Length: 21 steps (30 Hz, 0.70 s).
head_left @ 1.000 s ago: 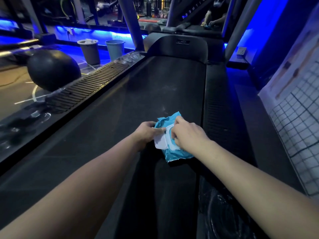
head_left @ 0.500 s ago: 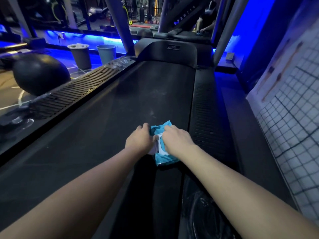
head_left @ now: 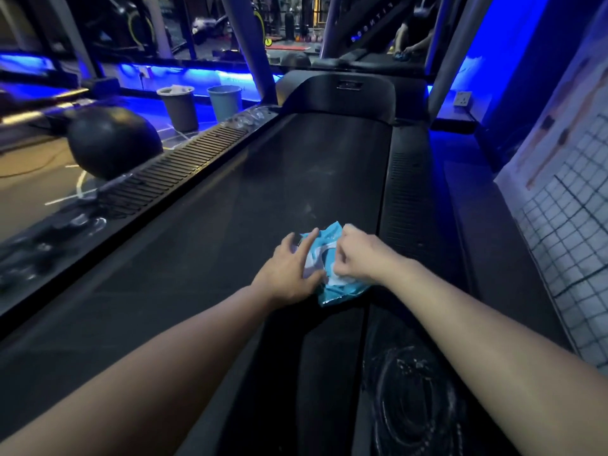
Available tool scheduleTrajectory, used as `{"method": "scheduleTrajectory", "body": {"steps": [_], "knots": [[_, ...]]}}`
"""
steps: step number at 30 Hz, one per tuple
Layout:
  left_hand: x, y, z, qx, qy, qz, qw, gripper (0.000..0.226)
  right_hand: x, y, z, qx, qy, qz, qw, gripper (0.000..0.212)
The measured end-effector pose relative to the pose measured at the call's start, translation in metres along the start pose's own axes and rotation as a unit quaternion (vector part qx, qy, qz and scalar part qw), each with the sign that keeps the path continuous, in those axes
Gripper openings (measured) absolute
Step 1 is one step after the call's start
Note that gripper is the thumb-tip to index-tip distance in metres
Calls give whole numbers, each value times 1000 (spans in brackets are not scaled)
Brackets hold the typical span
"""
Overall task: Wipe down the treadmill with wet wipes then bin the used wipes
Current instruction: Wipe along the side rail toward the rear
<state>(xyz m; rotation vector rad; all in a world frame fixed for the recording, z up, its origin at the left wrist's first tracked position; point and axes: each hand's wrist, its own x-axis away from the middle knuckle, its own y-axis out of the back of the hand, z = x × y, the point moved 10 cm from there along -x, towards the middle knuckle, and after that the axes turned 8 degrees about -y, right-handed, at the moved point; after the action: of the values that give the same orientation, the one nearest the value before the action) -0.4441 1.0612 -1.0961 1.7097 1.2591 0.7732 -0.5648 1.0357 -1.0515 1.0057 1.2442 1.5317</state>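
Pinching crinkly, glossy blue wipes pack (head_left: 342,292)

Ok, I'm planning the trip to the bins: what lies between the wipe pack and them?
Head view: from the pack, bare belt, then the ribbed side rail, then floor up to the grey bin and blue bin.

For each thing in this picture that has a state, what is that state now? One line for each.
Wet wipes pack: lies on the treadmill belt, lid seems open.
Treadmill belt: dusty, pale smears.
Left hand: fingers spread, presses the pack down.
Right hand: fingers curled, seems to pinch a white wipe at the opening; blurred.
Grey bin: upright, white rubbish inside.
Blue bin: upright, contents hidden.
Black ball: rests on the floor.
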Motion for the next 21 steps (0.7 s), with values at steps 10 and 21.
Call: {"method": "scheduleTrajectory", "body": {"steps": [10, 21], "knots": [[1, 7, -36, -87, -129, -46, 987, 19, 10, 32, -37, -537, -109, 41, 835, 20], [-26, 11, -20, -182, 12, 66, 981, 29, 38, 76, -67, -697, -122, 11, 707, 29]]}}
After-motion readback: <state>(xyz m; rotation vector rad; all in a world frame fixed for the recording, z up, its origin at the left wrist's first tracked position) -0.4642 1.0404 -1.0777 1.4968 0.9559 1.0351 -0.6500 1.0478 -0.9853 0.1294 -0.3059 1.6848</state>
